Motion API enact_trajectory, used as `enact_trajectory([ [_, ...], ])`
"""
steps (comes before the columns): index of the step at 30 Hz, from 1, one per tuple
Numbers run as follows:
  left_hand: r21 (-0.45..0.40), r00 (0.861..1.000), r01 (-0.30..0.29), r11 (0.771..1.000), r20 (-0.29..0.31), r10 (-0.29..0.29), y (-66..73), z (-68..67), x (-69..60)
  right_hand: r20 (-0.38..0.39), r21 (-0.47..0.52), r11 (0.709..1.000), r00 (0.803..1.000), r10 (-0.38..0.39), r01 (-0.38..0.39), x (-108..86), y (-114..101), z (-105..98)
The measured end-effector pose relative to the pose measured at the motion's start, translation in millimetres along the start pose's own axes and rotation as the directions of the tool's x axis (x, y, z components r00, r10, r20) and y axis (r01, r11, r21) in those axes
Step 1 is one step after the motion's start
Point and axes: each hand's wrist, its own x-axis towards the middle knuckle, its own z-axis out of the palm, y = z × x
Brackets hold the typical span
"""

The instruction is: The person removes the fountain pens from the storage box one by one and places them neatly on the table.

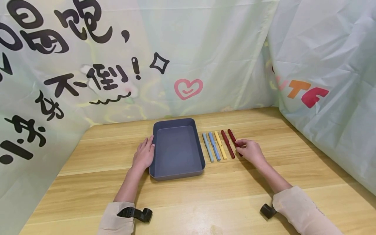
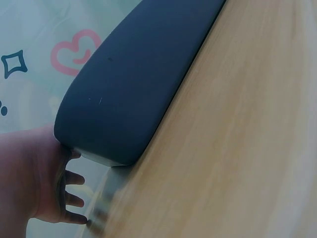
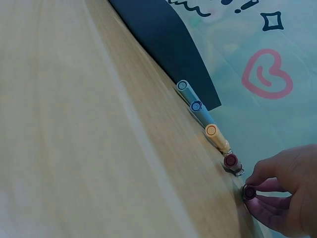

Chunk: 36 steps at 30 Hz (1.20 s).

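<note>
My left hand (image 1: pixel 143 154) rests along the left wall of a dark grey rectangular tray (image 1: pixel 177 150), fingers stretched out and touching its side. To the tray's right lie several pens in a row: a pale teal pen (image 1: pixel 208 147), a blue pen (image 1: pixel 214 146), a yellow pen (image 1: pixel 220 145) and a dark red pen (image 1: pixel 227 144). At the right end of that row, my right hand (image 1: pixel 251 151) pinches another dark red pen (image 1: pixel 231 134) between thumb and fingers. The right wrist view shows this pen's round end (image 3: pixel 249 192) between the fingertips, close to the tabletop.
The wooden table (image 1: pixel 188 202) extends in front of the tray and to both sides. Printed fabric (image 1: pixel 223 58) hangs behind the table, and another sheet (image 1: pixel 329 65) hangs along the right edge. A black wrist camera (image 1: pixel 267 211) sits by the right sleeve.
</note>
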Motion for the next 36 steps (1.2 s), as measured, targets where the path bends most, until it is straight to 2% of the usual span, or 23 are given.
enact_trajectory([
  [7, -0.002, 1.000, 0.003, 1.000, 0.000, -0.003, 0.2, -0.6, -0.1, 0.016, 0.016, 1.000, 1.000, 0.020, -0.021, -1.0, -2.1, -0.6],
  [36, 0.002, 1.000, 0.004, 1.000, -0.002, -0.004, 1.7, -0.9, -0.7, 0.016, 0.034, 0.999, 1.000, 0.018, -0.019, -2.5, -2.6, 0.3],
])
